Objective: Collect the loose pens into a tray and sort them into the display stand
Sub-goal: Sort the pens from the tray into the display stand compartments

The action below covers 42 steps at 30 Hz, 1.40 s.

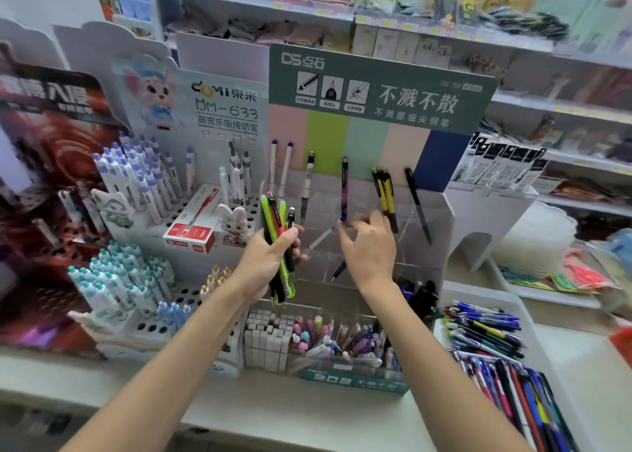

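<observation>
My left hand grips a bundle of several pens, green, red and black, held upright in front of the clear acrylic display stand. My right hand pinches a white pen with a blue tip, slanted over a middle compartment of the stand. In the stand's back row stand two white pens, a black-and-white pen, a purple pen, two yellow pens and a black pen. A white tray at the right holds several loose pens.
A white DOMI pen stand full of purple and teal pens is at the left, with a red pen box on it. A box of erasers and small pens sits below the acrylic stand. Shelves of goods fill the back.
</observation>
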Available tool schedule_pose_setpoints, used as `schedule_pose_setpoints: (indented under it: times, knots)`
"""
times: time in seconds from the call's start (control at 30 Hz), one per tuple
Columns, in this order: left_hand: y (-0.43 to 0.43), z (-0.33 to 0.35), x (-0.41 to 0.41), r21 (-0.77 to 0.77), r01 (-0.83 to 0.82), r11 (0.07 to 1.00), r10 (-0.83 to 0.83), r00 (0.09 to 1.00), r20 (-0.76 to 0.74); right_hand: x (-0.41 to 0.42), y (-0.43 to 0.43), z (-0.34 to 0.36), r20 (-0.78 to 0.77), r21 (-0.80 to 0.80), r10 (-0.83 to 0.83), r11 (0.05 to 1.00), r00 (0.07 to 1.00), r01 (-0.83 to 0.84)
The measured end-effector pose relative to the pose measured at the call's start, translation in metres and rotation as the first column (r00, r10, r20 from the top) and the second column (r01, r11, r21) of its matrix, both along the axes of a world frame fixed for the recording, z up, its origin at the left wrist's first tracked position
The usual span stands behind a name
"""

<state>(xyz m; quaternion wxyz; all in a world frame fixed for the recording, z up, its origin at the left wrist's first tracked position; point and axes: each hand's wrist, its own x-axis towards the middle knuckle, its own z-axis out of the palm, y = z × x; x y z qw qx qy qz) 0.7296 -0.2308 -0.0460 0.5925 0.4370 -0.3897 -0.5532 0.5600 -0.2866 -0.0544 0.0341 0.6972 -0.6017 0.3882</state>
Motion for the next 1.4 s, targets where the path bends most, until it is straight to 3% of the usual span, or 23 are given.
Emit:
schedule_pose_setpoints:
  times: [0.17,0.33,0.5,0.67,0.83,0.93,1.07,1.23,1.4]
  knots:
    - [0.006,-0.001,0.007,0.0,-0.014,1.0,0.014,1.0,0.015,0.03,0.004,0.005,-0.032,-0.019,0.021,1.0,0.999,-0.021]
    - [0.011,-0.003,0.019,0.009,-0.028,1.0,0.028,0.999,0.038,0.056,-0.001,0.014,-0.087,0.205,0.057,0.978,0.995,-0.038]
    - [0.015,-0.004,0.029,0.014,-0.048,0.999,0.047,0.998,0.043,0.065,-0.004,0.02,-0.036,0.219,0.06,0.974,0.998,-0.051]
    - [0.015,-0.004,0.03,0.023,-0.051,0.998,0.051,0.998,0.038,0.067,-0.004,0.02,-0.134,0.291,0.098,0.955,0.986,-0.055]
    - [0.012,-0.003,0.027,0.03,-0.018,0.999,0.017,0.999,0.029,0.041,0.006,0.013,0.008,0.171,0.069,0.983,0.998,-0.069]
    - [0.008,-0.001,0.02,0.027,0.0,1.0,0.0,1.0,0.013,0.006,0.012,0.01,0.092,0.025,-0.043,0.999,0.995,0.041]
    - [0.001,-0.001,0.006,0.006,0.018,1.0,-0.018,0.999,0.036,-0.02,0.012,0.009,0.038,0.122,-0.174,0.978,0.984,0.168]
    - [-0.004,-0.005,-0.007,0.02,0.057,0.998,-0.057,0.997,0.053,-0.015,0.013,0.007,0.101,0.178,-0.126,0.978,0.987,0.106]
    - [-0.003,-0.008,-0.007,0.035,0.037,0.999,-0.039,0.998,0.056,-0.004,0.011,0.01,0.213,0.084,0.103,0.989,0.972,-0.123]
